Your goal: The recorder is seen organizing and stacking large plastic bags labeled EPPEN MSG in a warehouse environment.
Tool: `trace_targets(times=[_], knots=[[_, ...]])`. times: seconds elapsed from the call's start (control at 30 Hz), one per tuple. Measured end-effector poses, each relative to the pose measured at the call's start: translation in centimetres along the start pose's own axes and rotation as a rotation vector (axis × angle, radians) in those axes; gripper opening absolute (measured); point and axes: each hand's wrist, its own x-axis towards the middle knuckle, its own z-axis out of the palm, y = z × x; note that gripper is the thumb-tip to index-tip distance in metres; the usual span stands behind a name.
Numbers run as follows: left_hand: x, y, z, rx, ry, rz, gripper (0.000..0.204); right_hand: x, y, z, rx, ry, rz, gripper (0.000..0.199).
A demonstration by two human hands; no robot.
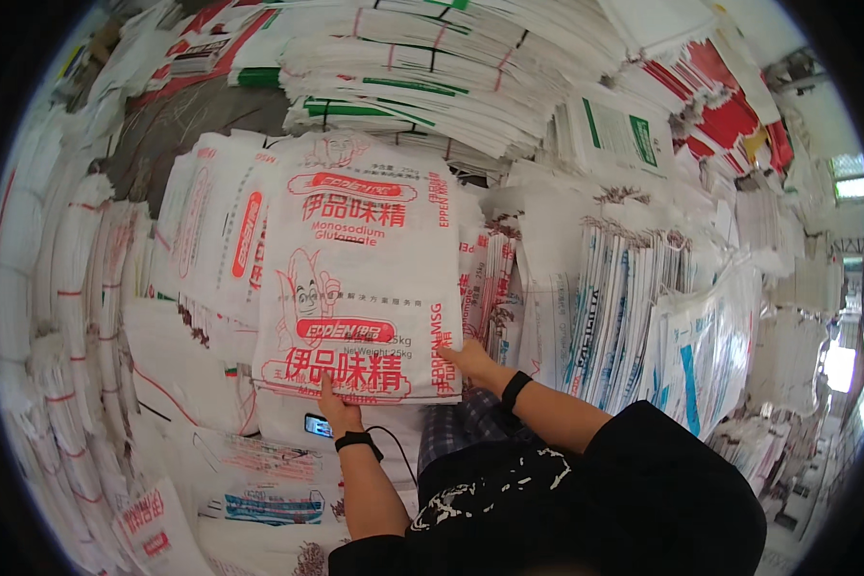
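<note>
A flat white sack (pixel 365 274) with red lettering and a red cartoon figure lies in front of me, on top of other sacks. My left hand (pixel 341 411) grips its near edge, a digit lying on the printed face and the other fingers mostly hidden. At the lower right edge, my right hand (pixel 472 367) holds the same sack, its thumb side on top and the remaining fingers out of sight. Dark bands circle both wrists. To the left, more white sacks with red print (pixel 211 216) lie partly under this one.
Tied stacks of flat white sacks (pixel 413 67) rise at the far side. On the right stand bundles with blue print (pixel 634 307). Strapped piles (pixel 77 298) line the left. A phone (pixel 319 425) with a lit screen and a black cable lies near my left hand.
</note>
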Motion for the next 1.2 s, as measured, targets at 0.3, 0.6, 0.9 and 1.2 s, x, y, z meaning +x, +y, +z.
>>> trace_targets(times=[0.3,0.6,0.9,1.2], knots=[[2.0,-1.5,-4.5,0.134,0.056,-0.069,0.047,8.0,-1.4,-2.6,0.303,0.18,-0.058,0.039],[5.9,-7.0,-5.6,0.02,0.111,-0.203,0.053,15.7,2.7,-4.8,-0.122,0.502,-0.266,0.028],[8.4,-10.7,-9.0,0.088,0.14,-0.066,0.043,18.4,3.3,-7.8,-0.483,0.588,-0.377,0.026],[7.7,-12.0,-7.1,0.35,0.241,0.093,0.051,12.2,2.6,-5.8,-0.261,0.383,-0.499,0.014]])
